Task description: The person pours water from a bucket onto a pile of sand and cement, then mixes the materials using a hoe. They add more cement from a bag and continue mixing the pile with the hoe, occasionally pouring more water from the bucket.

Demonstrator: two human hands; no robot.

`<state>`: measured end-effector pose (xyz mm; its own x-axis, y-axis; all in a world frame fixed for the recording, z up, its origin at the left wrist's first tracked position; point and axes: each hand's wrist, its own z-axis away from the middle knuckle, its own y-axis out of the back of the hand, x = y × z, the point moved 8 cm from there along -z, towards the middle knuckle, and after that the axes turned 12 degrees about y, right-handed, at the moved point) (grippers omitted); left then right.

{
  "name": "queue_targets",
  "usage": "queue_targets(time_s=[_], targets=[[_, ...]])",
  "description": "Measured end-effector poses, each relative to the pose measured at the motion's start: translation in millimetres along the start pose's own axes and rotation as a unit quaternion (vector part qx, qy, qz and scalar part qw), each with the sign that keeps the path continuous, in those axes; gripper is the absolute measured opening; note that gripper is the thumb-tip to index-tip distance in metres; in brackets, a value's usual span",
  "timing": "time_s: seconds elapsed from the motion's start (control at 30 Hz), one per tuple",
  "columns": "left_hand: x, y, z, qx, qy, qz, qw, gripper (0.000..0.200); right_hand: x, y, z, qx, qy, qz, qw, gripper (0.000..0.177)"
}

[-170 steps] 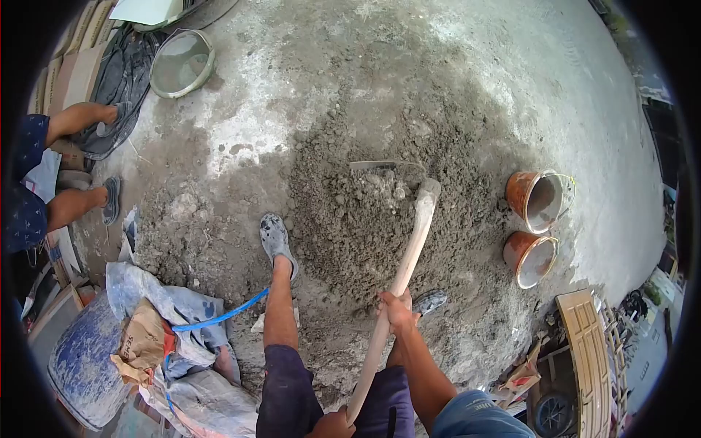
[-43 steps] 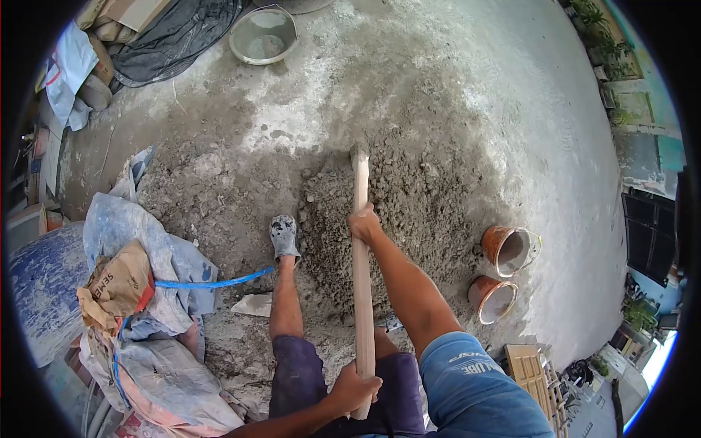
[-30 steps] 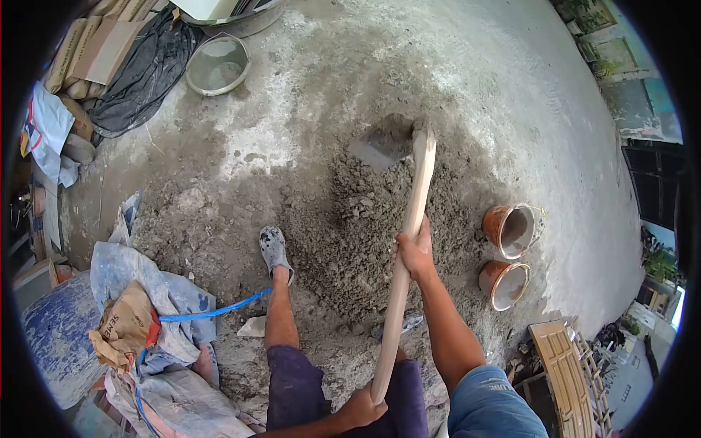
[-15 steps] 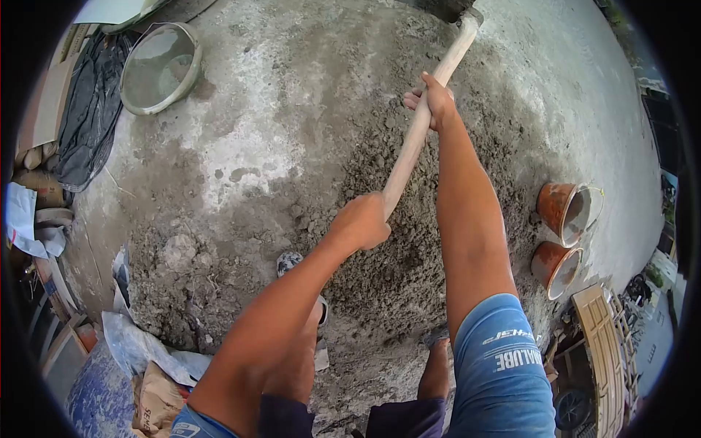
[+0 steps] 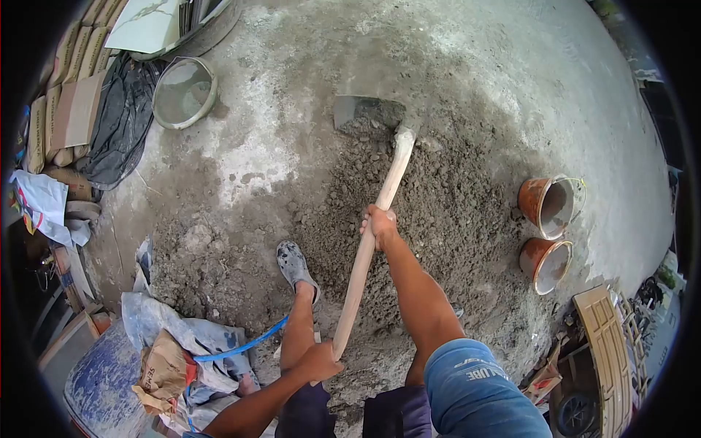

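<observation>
A long pale wooden handle (image 5: 359, 274) slants across the middle, joined at its upper end to a wide metal blade (image 5: 369, 117). My left hand (image 5: 319, 363) is closed round the handle's lower end. Farther up, my right hand (image 5: 380, 223) grips the same handle near its middle. The blade rests at the upper edge of a spread of crumbly grey mix (image 5: 438, 212), with some mix on it. My foot in a grey clog (image 5: 294, 264) stands left of the handle.
Two orange buckets (image 5: 535, 201) (image 5: 537, 264) lean at the right. A round grey basin (image 5: 185, 93) sits upper left, near stacked bags (image 5: 77, 55) and black plastic (image 5: 120, 120). A blue hose (image 5: 244, 349), a torn paper bag (image 5: 162, 371) and a panelled wooden board (image 5: 604, 350) lie lower down.
Both hands have pulled the handle down and left toward my body. The blade, nearly out of view before, now shows fully at the mix's upper edge. The blue hose has come into view.
</observation>
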<state>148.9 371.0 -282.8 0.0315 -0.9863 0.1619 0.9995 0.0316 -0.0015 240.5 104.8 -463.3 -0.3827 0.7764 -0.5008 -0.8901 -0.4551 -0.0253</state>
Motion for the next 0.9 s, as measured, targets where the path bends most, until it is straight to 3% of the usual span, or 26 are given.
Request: queue_targets(time_s=[0.07,0.17,0.3,0.37,0.47,0.57,0.7,0.73,0.8,0.9], targets=[[-24,-48,46,0.004,-0.008,0.01,1.0,0.046,39,31,53,0.009,-0.057,0.009,0.998,0.024],[-37,-100,120,-0.063,0.015,0.009,0.998,0.045,80,78,133,0.012,-0.06,0.023,0.998,0.027],[-41,-110,139,-0.043,0.032,-0.02,0.998,0.043,77,114,229,0.004,-0.056,0.023,0.998,0.032],[-29,-106,123,-0.016,0.022,-0.036,0.999,0.042,61,126,238,0.006,-0.044,0.031,0.999,0.033],[12,-88,68,0.042,-0.001,-0.085,0.995,0.041,-1,141,185,0.02,0.065,0.013,0.998,0.032],[85,-47,-7,0.128,-0.031,-0.153,0.98,0.04,-95,137,40,0.001,0.168,-0.103,0.98,0.028],[226,64,-108,0.238,-0.088,-0.152,0.955,0.033,-214,115,-130,-0.027,0.266,-0.051,0.962,0.022],[249,82,-124,0.272,-0.108,-0.156,0.943,0.033,-221,109,-148,0.005,0.281,-0.051,0.958,0.021],[269,100,-160,0.226,-0.104,-0.129,0.96,0.033,-204,91,-178,-0.041,0.246,-0.03,0.968,0.026],[227,84,-194,0.191,-0.119,-0.133,0.965,0.037,-170,93,-193,-0.001,0.215,-0.011,0.976,0.029]])
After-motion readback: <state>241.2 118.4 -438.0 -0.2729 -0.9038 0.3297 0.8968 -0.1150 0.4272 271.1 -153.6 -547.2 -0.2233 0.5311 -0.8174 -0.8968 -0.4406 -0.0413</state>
